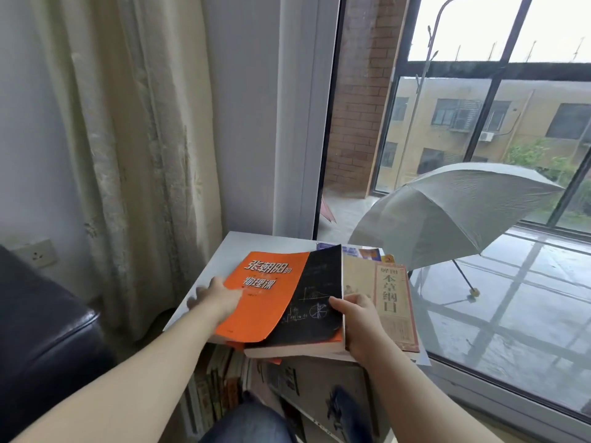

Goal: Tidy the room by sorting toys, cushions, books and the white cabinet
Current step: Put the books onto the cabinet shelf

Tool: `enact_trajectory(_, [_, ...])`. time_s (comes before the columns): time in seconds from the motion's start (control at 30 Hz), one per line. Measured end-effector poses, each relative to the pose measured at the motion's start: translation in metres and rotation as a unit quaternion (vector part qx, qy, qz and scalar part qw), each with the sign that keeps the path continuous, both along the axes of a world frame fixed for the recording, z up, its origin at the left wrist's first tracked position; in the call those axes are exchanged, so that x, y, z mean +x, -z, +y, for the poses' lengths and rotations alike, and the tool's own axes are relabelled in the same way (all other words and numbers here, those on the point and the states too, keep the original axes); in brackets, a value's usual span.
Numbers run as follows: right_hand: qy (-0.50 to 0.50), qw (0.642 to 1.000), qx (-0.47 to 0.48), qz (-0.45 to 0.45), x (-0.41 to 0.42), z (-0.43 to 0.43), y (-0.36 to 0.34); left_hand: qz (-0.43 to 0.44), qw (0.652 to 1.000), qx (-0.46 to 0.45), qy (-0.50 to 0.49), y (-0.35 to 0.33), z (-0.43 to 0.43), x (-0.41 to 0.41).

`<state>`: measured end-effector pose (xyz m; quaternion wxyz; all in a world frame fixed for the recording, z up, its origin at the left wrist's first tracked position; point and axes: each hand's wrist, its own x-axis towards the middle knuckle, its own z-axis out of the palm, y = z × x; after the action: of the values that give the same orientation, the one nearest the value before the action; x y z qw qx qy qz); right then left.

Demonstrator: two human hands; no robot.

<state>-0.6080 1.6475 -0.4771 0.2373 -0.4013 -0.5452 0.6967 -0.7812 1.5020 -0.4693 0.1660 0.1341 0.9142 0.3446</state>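
Left hand (217,297) sits under the nine o'clock edge of the orange-and-black softcover book (287,302), fingers blurred, so I cannot tell its grip. The book lies on the white cabinet top (256,244). It looks floppy-covered, thick and probably hefty. Right hand (358,321) clamps its three o'clock edge, thumb on top.

Both bare forearms reach forward, coming in from the bottom corners. The right hand (361,324) grips the near-right edge of the book (271,302), thumb flat on top and fingers curled round the side. The left hand (217,297) is at the opposite edge, partly tucked under the cover. Its fingers are too blurry to read.
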Motion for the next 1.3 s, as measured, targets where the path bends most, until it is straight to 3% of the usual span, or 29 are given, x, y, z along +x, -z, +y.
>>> enact_trajectory(0.07, [-0.002, 1.0, -0.004, 0.005, -0.002, 0.001, -0.001, -0.049, 0.998, -0.029, -0.028, 0.012, -0.002, -0.004])
enact_trajectory(0.13, [-0.012, 1.0, -0.006, 0.002, -0.004, 0.001, -0.002, -0.091, 0.995, 0.014, -0.032, 0.013, -0.001, -0.006])
enact_trajectory(0.2, [-0.013, 1.0, -0.011, -0.002, -0.008, -0.001, -0.003, -0.146, 0.986, 0.076, -0.003, 0.011, 0.002, -0.008])
enact_trajectory(0.4, [-0.024, 0.998, -0.03, 0.056, -0.021, -0.015, -0.003, -0.295, 0.94, 0.147, 0.089, -0.008, -0.013, 0.005])
enact_trajectory(0.6, [-0.089, 0.981, -0.007, 0.171, -0.033, -0.02, -0.035, -0.243, 0.879, 0.407, 0.053, -0.024, -0.014, 0.011])
enact_trajectory(0.8, [-0.184, 0.965, 0.083, 0.169, -0.013, 0.005, -0.076, -0.22, 0.825, 0.511, 0.104, -0.057, 0.002, 0.037])
enact_trajectory(0.9, [-0.127, 0.977, 0.119, 0.125, 0.006, 0.018, -0.081, -0.214, 0.834, 0.487, 0.15, -0.06, 0.018, 0.05])
enact_trajectory(1.0, [-0.043, 0.986, 0.14, 0.082, 0.025, 0.027, -0.073, -0.197, 0.875, 0.396, 0.197, -0.058, 0.042, 0.064])
enact_trajectory(1.17, [0.015, 0.996, 0.061, -0.061, 0.05, 0.047, -0.038, -0.239, 0.93, 0.234, 0.15, -0.04, 0.084, 0.087])
enact_trajectory(1.3, [0.016, 0.982, 0.074, -0.171, 0.064, 0.055, -0.009, -0.223, 0.952, 0.126, 0.169, -0.015, 0.102, 0.093])
